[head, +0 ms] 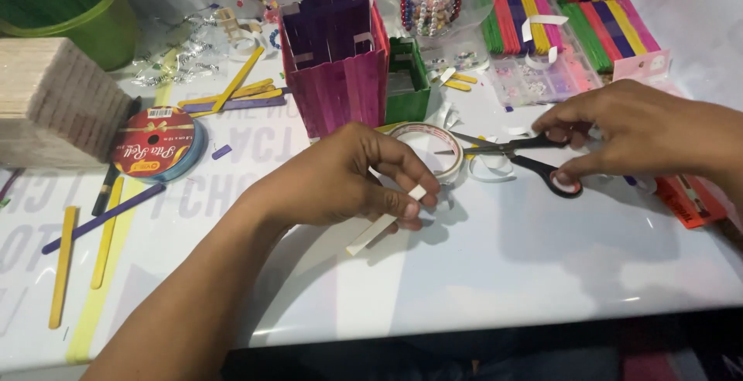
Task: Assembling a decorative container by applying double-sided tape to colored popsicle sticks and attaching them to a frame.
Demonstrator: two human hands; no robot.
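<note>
**Tape strip in one hand, scissors under the other**

At far left a block of plain wooden sticks (58, 102) stands on the white table (503, 272), with a green cup (85, 17) behind it. A ribbon spool (157, 145) lies flat nearby, and loose yellow craft sticks (63, 265) lie scattered toward the table edge. A purple-and-pink stick box (337, 63) stands upright mid-table. The left hand (340, 180) is curled, thumb and fingers pinching a white tape strip (385, 224) that angles down over the table. Just beyond it lies a tape roll (429, 149). The black-handled scissors (515, 156) rest on the table, blades slightly parted; the right hand (635, 129) has fingers on the handles, loosely bent. Bundles of coloured sticks (573, 25) lie behind.
</note>
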